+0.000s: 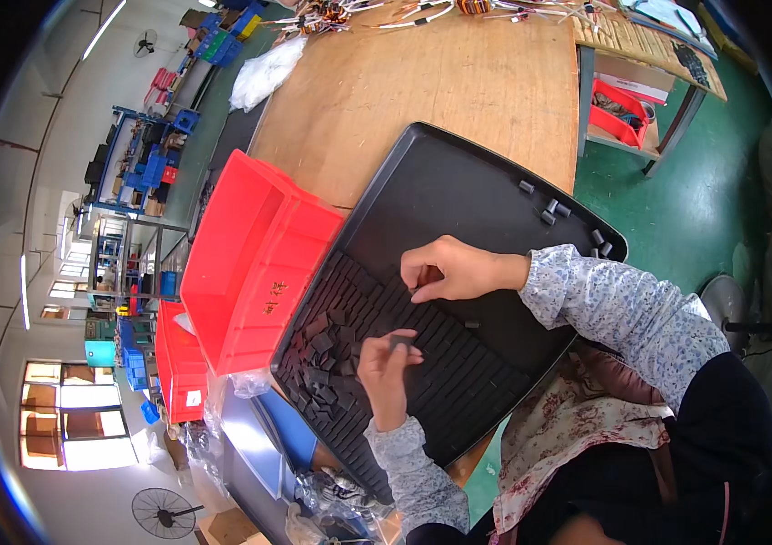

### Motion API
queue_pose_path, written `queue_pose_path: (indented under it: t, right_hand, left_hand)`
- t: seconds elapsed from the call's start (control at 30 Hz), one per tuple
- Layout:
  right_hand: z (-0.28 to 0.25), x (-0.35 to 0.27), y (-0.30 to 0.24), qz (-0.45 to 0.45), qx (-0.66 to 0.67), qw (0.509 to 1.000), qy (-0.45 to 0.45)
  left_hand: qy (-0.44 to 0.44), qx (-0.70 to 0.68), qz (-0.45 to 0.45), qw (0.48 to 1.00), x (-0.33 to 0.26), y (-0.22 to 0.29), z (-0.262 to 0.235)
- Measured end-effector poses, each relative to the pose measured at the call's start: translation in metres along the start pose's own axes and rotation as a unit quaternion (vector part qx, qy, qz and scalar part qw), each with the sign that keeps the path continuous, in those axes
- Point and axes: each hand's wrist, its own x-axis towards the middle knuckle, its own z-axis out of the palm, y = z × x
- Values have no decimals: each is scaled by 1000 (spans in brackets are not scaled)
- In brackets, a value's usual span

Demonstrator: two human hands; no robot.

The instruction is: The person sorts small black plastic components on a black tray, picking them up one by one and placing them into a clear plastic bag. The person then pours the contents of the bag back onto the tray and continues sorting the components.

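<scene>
The left hand [388,363] has its fingers pinched narrow on one small dark grey piece [401,342], flat and roughly rectangular with a matt face, held just above the rows of like pieces [445,359] laid edge to edge in the black tray [458,173]. The right hand [449,270] hovers over the same rows with fingers curled close at the tips, touching or nearly touching a piece there, though whether it grips one cannot be told. The tray rests on a wooden surface [422,82], touching a red bin [249,254] at its left, with a few loose pieces [551,211] lying near its far corner
</scene>
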Motion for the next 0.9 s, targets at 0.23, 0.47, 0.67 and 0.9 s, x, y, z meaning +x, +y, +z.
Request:
queue_pose_path:
  t: [0.23,0.47,0.67,0.9]
  right_hand:
    - [25,-3,-5,38,303,949,-81]
    - [32,-6,-2,55,218,971,-84]
    - [25,-2,5,-141,-12,988,-60]
    - [-2,-5,-16,-79,-41,990,-113]
  left_hand:
    - [19,-23,-11,1000,4,-2,23]
    - [-9,21,-41,999,1,-11,14]
    - [-3,7,-34,999,2,-12,15]
    - [9,2,-33,999,9,0,18]
